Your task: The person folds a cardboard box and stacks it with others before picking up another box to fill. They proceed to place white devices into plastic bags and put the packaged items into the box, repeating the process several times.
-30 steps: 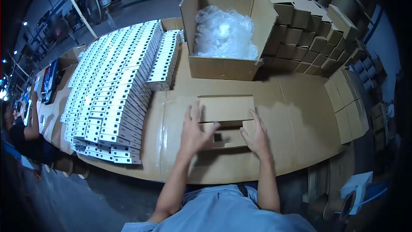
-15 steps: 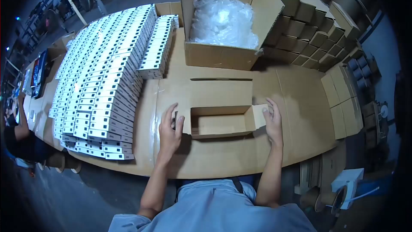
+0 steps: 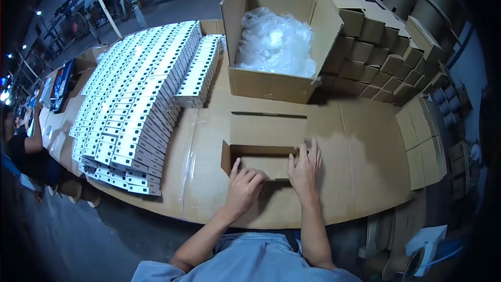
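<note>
A small open cardboard box lies before me, its long lid flap folded back and a short end flap standing at its left. My left hand is at the box's front wall, one finger pointing up along the left corner and the others bent over the front edge. At the right end, my right hand touches the box with fingers stretched and apart. That hand covers the right end flap.
Rows of stacked white cartons fill the table's left. Behind stands a large cardboard box holding clear plastic wrap. Brown boxes are piled at the back right, more boxes at the right edge. A person is at far left.
Both hands have moved inward from the end flaps: the left to the front wall, the right onto the right end. The left flap now stands more upright. The view has tilted up slightly.
</note>
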Demonstrator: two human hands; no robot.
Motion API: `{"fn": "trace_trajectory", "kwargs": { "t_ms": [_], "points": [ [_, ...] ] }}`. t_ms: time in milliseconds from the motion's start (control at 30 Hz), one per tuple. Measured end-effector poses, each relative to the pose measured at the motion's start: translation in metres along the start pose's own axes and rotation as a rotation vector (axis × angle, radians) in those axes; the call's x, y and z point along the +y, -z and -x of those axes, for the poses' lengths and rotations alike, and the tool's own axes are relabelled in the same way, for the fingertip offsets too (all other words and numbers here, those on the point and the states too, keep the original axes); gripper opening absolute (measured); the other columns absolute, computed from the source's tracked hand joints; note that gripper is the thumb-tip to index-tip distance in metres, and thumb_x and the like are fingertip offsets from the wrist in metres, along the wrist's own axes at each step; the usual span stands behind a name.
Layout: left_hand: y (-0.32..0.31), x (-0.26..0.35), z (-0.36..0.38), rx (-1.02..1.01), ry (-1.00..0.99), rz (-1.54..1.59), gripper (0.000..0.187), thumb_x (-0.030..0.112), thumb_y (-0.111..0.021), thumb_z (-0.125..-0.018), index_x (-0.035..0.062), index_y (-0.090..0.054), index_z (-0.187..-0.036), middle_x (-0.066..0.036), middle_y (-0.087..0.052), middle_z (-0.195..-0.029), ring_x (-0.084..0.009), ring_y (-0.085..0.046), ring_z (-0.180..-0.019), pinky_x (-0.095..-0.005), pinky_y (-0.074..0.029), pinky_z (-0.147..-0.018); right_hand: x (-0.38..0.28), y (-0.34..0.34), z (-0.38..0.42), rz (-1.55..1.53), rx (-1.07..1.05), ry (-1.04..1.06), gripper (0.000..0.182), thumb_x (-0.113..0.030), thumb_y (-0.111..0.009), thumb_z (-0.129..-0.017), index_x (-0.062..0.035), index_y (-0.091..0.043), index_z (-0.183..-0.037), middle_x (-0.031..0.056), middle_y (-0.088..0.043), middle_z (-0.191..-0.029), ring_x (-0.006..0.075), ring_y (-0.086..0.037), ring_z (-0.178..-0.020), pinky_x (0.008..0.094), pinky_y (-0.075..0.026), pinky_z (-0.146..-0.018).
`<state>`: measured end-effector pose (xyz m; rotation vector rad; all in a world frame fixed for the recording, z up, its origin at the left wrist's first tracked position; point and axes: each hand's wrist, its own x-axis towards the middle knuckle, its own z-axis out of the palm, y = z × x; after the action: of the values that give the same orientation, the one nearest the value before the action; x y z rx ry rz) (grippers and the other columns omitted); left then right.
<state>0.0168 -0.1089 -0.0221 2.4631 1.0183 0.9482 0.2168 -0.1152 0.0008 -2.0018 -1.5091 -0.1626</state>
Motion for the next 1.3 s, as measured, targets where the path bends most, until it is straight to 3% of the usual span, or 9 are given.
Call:
{"fn": "trace_trajectory", "kwargs": {
  "t_ms": [133,167,267,500,700,867,1000,1100,1300],
  "points": [
    [-0.005,-0.018,-0.021,0.021,-0.087,0.059,0.026,0.006,-0.077,-0.077,0.0145,-0.069,-0.100,0.001,-0.068,-0.102,-0.0174,-0.064,-0.109,-0.0586,-0.028,-0.121,0.023,-0.024,-0.016,-0.305,-0.084,-0.096,0.019,-0.013,-0.072,-0.087,-0.0062,-0.063,-0.103,0.0179,-0.063,-0.118,0.0377,-0.058,-0.115,0.0542,-0.039,-0.100],
    [-0.006,-0.026,-0.031,-0.003,-0.084,0.086,0.025,0.005,-0.076,-0.077,0.0139,-0.069,-0.099,0.000,-0.069,-0.105,-0.0175,-0.064,-0.112,-0.0577,-0.028,-0.121,0.024,-0.031,-0.023,-0.320,0.053,-0.083,0.016,-0.013,-0.071,-0.088,-0.0067,-0.064,-0.101,0.0145,-0.066,-0.106,0.0364,-0.060,-0.110,0.0522,-0.043,-0.094],
    [-0.027,-0.063,-0.087,-0.013,-0.114,0.119,0.017,0.007,-0.078,-0.080,0.0150,-0.071,-0.094,0.001,-0.071,-0.103,-0.0196,-0.066,-0.111,-0.0566,-0.028,-0.119,0.044,-0.063,-0.067,-0.427,0.153,-0.182,0.016,-0.011,-0.070,-0.089,-0.0043,-0.064,-0.101,0.0151,-0.065,-0.105,0.0381,-0.061,-0.108,0.0490,-0.047,-0.088],
    [-0.053,-0.101,-0.167,0.022,-0.143,0.169,0.020,0.008,-0.079,-0.079,0.0120,-0.071,-0.097,-0.003,-0.069,-0.100,-0.0230,-0.066,-0.108,-0.0572,-0.030,-0.119,0.066,-0.094,-0.157,-0.346,0.303,0.076,0.028,-0.005,-0.074,-0.086,-0.0028,-0.062,-0.112,0.0193,-0.055,-0.121,0.0380,-0.059,-0.109,0.0450,-0.049,-0.092],
    [-0.069,-0.116,-0.175,0.095,-0.188,0.164,0.020,0.018,-0.081,-0.080,0.0134,-0.073,-0.098,-0.003,-0.069,-0.104,-0.0223,-0.065,-0.110,-0.0564,-0.031,-0.117,0.060,-0.092,-0.164,-0.332,0.297,0.057,0.031,-0.005,-0.074,-0.088,-0.0059,-0.064,-0.117,0.0176,-0.049,-0.127,0.0328,-0.056,-0.107,0.0413,-0.050,-0.090],
    [-0.006,-0.083,-0.148,0.232,-0.278,0.103,0.033,0.010,-0.079,-0.081,0.0119,-0.068,-0.112,-0.011,-0.063,-0.122,-0.0314,-0.061,-0.118,-0.0569,-0.037,-0.117,0.068,-0.088,-0.164,-0.369,0.340,0.055,0.024,-0.005,-0.066,-0.092,-0.0026,-0.066,-0.116,0.0177,-0.051,-0.131,0.0316,-0.059,-0.108,0.0410,-0.052,-0.090],
    [0.047,-0.141,-0.107,0.452,-0.042,-0.087,0.050,-0.002,-0.070,-0.078,0.0070,-0.062,-0.127,-0.016,-0.060,-0.129,-0.0338,-0.058,-0.117,-0.0503,-0.045,-0.106,0.020,-0.027,-0.137,-0.261,0.453,0.072,0.019,-0.002,-0.063,-0.090,-0.0011,-0.066,-0.109,0.0174,-0.054,-0.127,0.0343,-0.058,-0.116,0.0442,-0.047,-0.099],
    [0.076,-0.182,-0.102,0.402,0.267,-0.374,0.063,0.001,-0.066,-0.081,0.0052,-0.052,-0.143,-0.016,-0.056,-0.138,-0.0368,-0.051,-0.123,-0.0473,-0.044,-0.104,-0.024,-0.007,-0.109,-0.310,0.299,0.109,0.016,0.001,-0.063,-0.088,-0.0002,-0.063,-0.103,0.0178,-0.055,-0.124,0.0354,-0.057,-0.117,0.0458,-0.045,-0.100],
    [0.074,-0.209,-0.087,0.356,0.360,-0.454,0.064,0.012,-0.075,-0.081,0.0117,-0.055,-0.142,-0.010,-0.059,-0.131,-0.0306,-0.053,-0.121,-0.0442,-0.044,-0.098,-0.072,-0.025,-0.069,-0.421,0.077,0.113,0.017,0.002,-0.063,-0.086,-0.0023,-0.062,-0.102,0.0168,-0.054,-0.123,0.0341,-0.057,-0.115,0.0432,-0.047,-0.099]
  ]
}}
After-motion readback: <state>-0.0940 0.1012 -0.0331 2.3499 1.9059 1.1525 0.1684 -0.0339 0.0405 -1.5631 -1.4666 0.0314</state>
